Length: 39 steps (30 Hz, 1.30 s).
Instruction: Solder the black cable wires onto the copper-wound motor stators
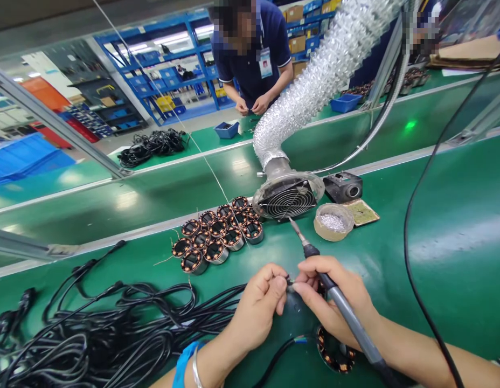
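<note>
My left hand (261, 304) is closed, its thumb and fingers pinching a small dark piece (289, 281), perhaps a cable end. In my right hand (339, 293) lies a soldering iron (342, 303), its tip pointing up and left toward the round fan guard. The right thumb and fingertips also meet at the dark piece. Below the hands sits a single copper-wound stator (334, 350), partly hidden by the right hand and iron. Beside it, a black cable (276, 360) ends in thin coloured wires.
Several stators (215, 250) stand grouped behind my left hand. Black cables (124, 328) cover the left bench. A fan guard (290, 200) on a silver duct (298, 108), a round container (334, 229) and a black box (342, 187) stand behind. Across the bench a person (254, 59) works.
</note>
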Each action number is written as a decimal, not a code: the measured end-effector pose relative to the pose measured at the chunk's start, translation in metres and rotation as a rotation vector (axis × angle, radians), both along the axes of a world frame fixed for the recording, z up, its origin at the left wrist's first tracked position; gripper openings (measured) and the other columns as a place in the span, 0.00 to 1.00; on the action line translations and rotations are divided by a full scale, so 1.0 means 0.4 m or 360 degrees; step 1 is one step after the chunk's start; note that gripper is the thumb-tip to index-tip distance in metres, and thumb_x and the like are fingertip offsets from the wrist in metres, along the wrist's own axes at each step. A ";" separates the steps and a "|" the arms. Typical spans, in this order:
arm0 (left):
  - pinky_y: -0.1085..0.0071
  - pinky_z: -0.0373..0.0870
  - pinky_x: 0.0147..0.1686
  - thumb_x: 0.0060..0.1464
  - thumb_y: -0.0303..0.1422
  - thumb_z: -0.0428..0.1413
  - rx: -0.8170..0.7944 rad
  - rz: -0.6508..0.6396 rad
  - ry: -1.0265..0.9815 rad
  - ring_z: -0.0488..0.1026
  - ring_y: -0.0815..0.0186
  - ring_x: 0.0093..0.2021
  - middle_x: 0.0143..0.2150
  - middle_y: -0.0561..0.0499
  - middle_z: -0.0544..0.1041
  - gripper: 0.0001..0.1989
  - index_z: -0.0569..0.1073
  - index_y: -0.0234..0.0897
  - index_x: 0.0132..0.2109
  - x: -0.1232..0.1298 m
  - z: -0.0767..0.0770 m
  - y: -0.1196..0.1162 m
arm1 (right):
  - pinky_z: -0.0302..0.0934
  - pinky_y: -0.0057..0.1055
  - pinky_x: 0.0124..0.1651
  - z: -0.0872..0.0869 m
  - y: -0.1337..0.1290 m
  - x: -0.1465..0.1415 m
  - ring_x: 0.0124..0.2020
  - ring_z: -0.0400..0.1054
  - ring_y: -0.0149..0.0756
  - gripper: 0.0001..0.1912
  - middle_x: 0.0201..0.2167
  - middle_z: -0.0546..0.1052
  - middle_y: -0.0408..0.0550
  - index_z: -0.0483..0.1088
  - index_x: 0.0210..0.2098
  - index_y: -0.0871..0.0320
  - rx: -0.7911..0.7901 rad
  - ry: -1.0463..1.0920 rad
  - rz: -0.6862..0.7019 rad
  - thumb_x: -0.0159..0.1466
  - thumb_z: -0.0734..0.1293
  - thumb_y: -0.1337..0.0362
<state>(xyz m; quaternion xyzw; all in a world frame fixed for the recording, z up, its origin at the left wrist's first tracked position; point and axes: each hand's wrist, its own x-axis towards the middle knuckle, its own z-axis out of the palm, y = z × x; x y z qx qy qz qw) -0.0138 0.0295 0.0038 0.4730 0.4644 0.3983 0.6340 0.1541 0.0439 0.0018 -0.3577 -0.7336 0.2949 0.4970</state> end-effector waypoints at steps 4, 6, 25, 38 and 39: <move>0.74 0.53 0.26 0.64 0.47 0.47 0.0144 0.0066 0.0311 0.54 0.70 0.25 0.24 0.58 0.58 0.18 0.62 0.37 0.34 -0.007 0.005 0.001 | 0.65 0.28 0.31 -0.008 -0.011 -0.007 0.28 0.66 0.31 0.12 0.30 0.73 0.44 0.66 0.43 0.56 0.0228 -0.0100 0.0106 0.62 0.64 0.75; 0.73 0.55 0.30 0.65 0.44 0.46 0.0246 -0.0027 0.0569 0.57 0.69 0.29 0.27 0.56 0.60 0.16 0.62 0.38 0.34 -0.014 0.012 0.000 | 0.63 0.31 0.30 -0.002 -0.004 -0.002 0.28 0.64 0.33 0.12 0.29 0.73 0.45 0.66 0.43 0.58 0.0306 -0.0124 0.0106 0.61 0.65 0.75; 0.71 0.57 0.34 0.63 0.34 0.48 0.0443 -0.0251 0.1083 0.63 0.66 0.32 0.30 0.55 0.68 0.08 0.65 0.38 0.34 -0.026 0.060 -0.003 | 0.59 0.28 0.30 0.019 0.065 0.038 0.27 0.60 0.31 0.15 0.30 0.75 0.46 0.67 0.47 0.61 0.0560 -0.0271 0.0309 0.62 0.64 0.79; 0.75 0.50 0.25 0.55 0.43 0.54 -0.0091 -0.0155 0.0313 0.52 0.72 0.24 0.23 0.59 0.58 0.15 0.65 0.36 0.29 -0.022 -0.002 0.039 | 0.63 0.30 0.31 0.009 0.066 0.035 0.28 0.63 0.32 0.13 0.30 0.75 0.46 0.68 0.46 0.59 0.0506 -0.0268 0.0195 0.63 0.62 0.77; 0.75 0.50 0.25 0.55 0.41 0.53 -0.0090 -0.0141 0.0328 0.52 0.72 0.24 0.22 0.59 0.58 0.14 0.65 0.36 0.29 -0.021 -0.005 0.039 | 0.63 0.30 0.31 0.012 0.063 0.045 0.28 0.64 0.32 0.14 0.31 0.76 0.46 0.69 0.47 0.58 0.0469 -0.0249 0.0160 0.63 0.62 0.76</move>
